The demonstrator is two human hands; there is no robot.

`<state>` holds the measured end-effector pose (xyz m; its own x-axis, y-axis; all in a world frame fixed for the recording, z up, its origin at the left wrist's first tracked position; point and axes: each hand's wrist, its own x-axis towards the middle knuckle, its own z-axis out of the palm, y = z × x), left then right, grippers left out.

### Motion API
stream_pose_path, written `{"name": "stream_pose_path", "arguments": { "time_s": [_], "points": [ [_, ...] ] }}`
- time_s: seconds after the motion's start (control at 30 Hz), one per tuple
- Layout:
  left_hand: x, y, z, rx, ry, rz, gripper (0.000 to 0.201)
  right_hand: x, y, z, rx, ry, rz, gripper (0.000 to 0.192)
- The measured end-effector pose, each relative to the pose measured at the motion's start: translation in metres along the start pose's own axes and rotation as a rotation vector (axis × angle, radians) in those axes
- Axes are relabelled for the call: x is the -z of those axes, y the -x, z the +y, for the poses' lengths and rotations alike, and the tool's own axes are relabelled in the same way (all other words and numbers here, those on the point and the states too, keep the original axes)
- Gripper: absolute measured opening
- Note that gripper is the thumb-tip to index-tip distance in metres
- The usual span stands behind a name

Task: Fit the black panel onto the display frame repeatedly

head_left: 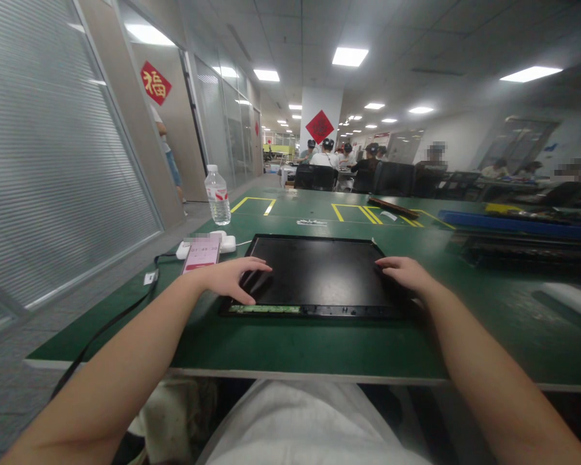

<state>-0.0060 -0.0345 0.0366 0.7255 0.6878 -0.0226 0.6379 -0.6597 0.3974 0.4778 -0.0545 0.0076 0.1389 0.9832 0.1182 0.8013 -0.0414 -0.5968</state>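
Both hands flat on the flat black rectangular display panel (317, 274).
We spread our left hand (235, 279) and right hand (407, 274) fingers over its near corners; it looked stiff, fragile, best gripped by the edges.

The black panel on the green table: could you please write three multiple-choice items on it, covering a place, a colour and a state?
1. Where does the water bottle stand?
A. left of the panel, farther back
B. on the panel
C. at the panel's right

2. What colour is the phone's case?
A. blue
B. pink
C. yellow

3. How do the hands meet the panel?
A. lifting it clear
B. both apart from it
C. resting flat on it

A: the bottle stands beyond the panel, leftward.
B: the phone shows pink.
C: left hand and right hand lie on the panel, which lies on the table.
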Motion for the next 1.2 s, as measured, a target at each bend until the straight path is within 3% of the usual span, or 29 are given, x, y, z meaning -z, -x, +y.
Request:
{"name": "stream_pose_path", "arguments": {
  "time_s": [0.5, 0.87, 1.2],
  "points": [
    [0.0017, -0.0013, 0.0087, -0.128, 0.028, 0.066, 0.08, 0.0007, 0.001, -0.0027, -0.008, 0.025, -0.009, 0.026],
    [-0.003, -0.0039, 0.0018, -0.221, 0.039, 0.07, 0.075, -0.0002, -0.0001, -0.0005, 0.025, 0.097, -0.022, 0.031],
    [-0.003, -0.0048, 0.0008, -0.228, 0.03, 0.08, 0.072, -0.0003, 0.0018, -0.0028, 0.002, 0.121, -0.022, 0.032]
  ]
}}
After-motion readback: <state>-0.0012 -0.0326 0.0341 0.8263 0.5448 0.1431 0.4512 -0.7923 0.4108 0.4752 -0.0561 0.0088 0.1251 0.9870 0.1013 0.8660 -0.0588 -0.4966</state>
